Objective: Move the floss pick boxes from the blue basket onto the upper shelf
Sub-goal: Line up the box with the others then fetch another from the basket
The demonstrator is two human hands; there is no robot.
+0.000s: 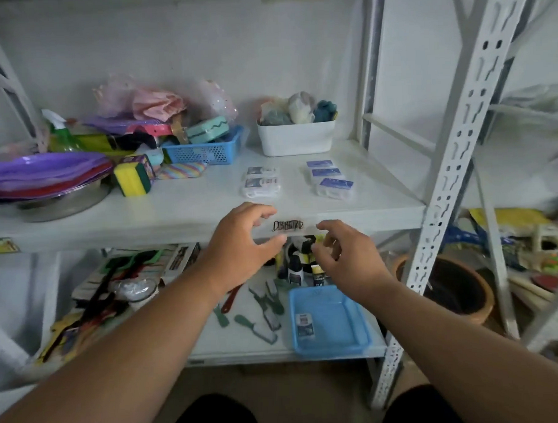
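Note:
A blue basket sits on the lower shelf at the front right, with one floss pick box lying in it. On the upper shelf two floss pick boxes lie left of centre, and three blue-labelled floss pick boxes lie to their right. My left hand and my right hand hover in front of the upper shelf's edge, above the basket. Both have loosely curled fingers and hold nothing.
The upper shelf also carries a white tub of sponges, a blue mesh basket, yellow sponges and purple plates. Small bottles, combs and packets lie on the lower shelf. A perforated steel post stands right, a clay pot behind it.

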